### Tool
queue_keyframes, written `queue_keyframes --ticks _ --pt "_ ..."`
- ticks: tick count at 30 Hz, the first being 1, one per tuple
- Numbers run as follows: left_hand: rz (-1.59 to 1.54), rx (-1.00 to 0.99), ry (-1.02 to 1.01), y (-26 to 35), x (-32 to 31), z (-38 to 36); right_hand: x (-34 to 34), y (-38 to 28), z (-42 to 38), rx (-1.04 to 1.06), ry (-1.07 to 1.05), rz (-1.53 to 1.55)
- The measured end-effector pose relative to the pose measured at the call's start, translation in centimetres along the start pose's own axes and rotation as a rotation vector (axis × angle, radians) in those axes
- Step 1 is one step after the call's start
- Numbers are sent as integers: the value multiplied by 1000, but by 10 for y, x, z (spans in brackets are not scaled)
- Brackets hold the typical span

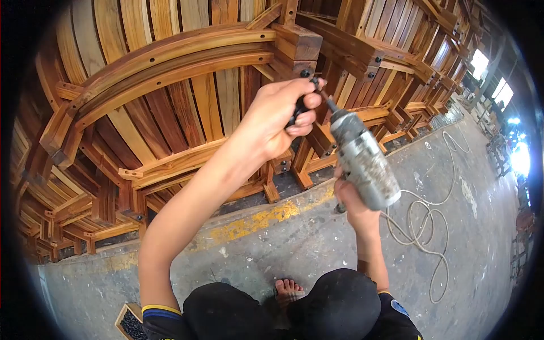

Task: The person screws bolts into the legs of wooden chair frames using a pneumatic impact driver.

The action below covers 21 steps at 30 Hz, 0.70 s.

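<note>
While the person is crouching on the concrete floor (317, 238), the right hand (356, 205) is wrapping tightly around the grip of a grey power drill (362, 158), pointing it up and to the left toward the stacked wooden furniture. The drill's bit (327, 103) is reaching into the fingers of the left hand (280, 116), which is closing around a few small dark screws (300, 107) and pinching one at the bit's tip. Both hands are meeting just below a dark bolt head (305, 73) sitting in the end block of a curved chair frame (170, 62), and the tip is sitting near that block; whether it is touching the wood cannot be told.

A pale cord (422, 221) is looping in loose coils on the floor to the right of the drill, running off toward the far right. A worn yellow line (255, 222) is running along the floor at the near edge of the stack. More slatted chair frames (408, 51) are leaning in rows toward the far right, where bright daylight is coming in. Near the bottom, a bare foot (288, 290) is showing between the person's dark-clad knees, and a small wooden box of dark screws (131, 324) is sitting at the near left.
</note>
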State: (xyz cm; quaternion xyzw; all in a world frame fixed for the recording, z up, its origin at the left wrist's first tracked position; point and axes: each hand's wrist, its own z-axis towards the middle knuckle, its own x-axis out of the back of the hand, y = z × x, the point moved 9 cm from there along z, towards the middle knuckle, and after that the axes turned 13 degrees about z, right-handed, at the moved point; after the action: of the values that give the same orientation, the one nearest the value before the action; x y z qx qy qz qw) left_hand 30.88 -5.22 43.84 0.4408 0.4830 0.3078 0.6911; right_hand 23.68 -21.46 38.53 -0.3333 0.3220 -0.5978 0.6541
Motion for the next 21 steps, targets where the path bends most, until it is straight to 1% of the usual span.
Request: queue_keyframes --ticks 1,2,3,5,6,7,9,10,14,21 --pt "-15 -25 -7 4 -6 5 2 -4 8 -5 18 116" --pt "-16 -29 -11 7 -8 11 1 -18 19 66 21 4" --pt "-39 -41 -17 12 -10 16 2 -22 26 70 20 1" --pt "-59 -49 -25 14 -12 20 2 -18 36 -59 7 209" --pt "-71 -58 -20 16 -12 21 0 -21 38 -76 82 282" --pt "-85 -65 -14 17 -12 21 2 -20 41 -74 83 284" --pt "-97 -78 -26 19 -12 22 0 -17 46 -116 -13 196" --pt "-108 -88 -37 20 -13 22 -1 -17 47 -129 -40 232" --pt "-108 -60 -33 21 -10 26 -5 -20 53 -112 -34 312" --pt "-130 -68 6 20 -5 33 -6 -20 60 -117 -28 349"
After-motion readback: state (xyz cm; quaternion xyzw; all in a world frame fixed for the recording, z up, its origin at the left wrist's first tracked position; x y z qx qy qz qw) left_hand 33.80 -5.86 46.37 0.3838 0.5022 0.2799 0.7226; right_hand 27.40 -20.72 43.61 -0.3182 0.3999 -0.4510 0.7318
